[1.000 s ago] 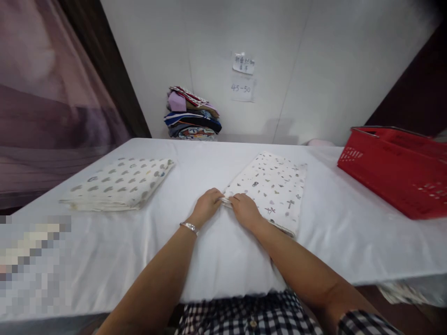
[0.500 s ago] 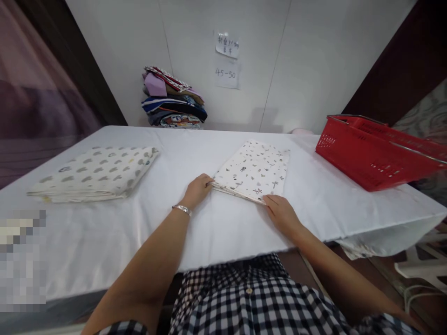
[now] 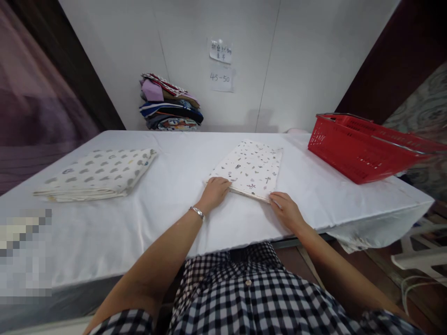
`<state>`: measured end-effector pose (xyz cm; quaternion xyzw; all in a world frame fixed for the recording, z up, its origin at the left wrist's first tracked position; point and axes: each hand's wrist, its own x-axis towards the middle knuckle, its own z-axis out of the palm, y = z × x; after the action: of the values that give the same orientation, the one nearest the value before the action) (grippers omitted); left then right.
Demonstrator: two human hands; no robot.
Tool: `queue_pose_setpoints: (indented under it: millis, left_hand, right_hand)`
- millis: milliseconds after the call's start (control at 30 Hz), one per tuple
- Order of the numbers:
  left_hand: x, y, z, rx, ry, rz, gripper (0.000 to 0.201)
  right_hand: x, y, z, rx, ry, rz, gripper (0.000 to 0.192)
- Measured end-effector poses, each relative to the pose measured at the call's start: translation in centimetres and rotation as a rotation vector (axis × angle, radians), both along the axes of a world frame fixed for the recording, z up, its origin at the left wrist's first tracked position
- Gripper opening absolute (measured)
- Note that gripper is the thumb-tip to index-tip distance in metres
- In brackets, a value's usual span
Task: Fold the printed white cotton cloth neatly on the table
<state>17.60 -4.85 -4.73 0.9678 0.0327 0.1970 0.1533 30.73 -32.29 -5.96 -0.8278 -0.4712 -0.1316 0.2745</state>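
So we had the small-print folded cloth (image 3: 249,167) lying on the white-covered table (image 3: 164,186) right in front of us. Our left hand (image 3: 216,191) lay over its near edge by the left corner, and our right hand (image 3: 287,211) had fingertips at the near right corner. Couldn't tell if either was actually pinching fabric, tbh. A spotted folded cloth (image 3: 99,173) sat left, a red basket (image 3: 356,149) right.

Behind the white-draped table (image 3: 181,160) a pale wall (image 3: 307,60) bears two paper signs (image 3: 220,56).
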Motion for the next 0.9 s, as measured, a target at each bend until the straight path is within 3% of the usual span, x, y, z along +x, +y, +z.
queue_pose_setpoints:
  millis: [167, 400, 533, 700, 900]
  left_hand:
    - [1.0, -2.2, 0.0, -0.025, 0.001, -0.012, 0.027]
    - [3.3, -6.5, 0.2, 0.031, 0.01, -0.186, 0.028]
    - [4.6, -8.3, 0.1, 0.058, 0.038, -0.238, 0.026]
    - [5.7, -8.9, -0.1, -0.011, 0.0, -0.224, 0.019]
    - [5.9, -8.8, -0.4, -0.109, -0.018, -0.202, 0.017]
  right_hand:
    - [0.2, 0.4, 0.0, -0.013, 0.093, -0.051, 0.03]
    - [1.3, -0.1, -0.6, 0.2, 0.717, -0.156, 0.035]
    - [1.6, -0.2, -1.0, 0.246, 0.825, -0.165, 0.03]
    - [1.6, 0.1, -0.3, 0.215, 0.847, -0.145, 0.014]
    - [0.9, 0.7, 1.8, 0.13, 1.134, -0.229, 0.004]
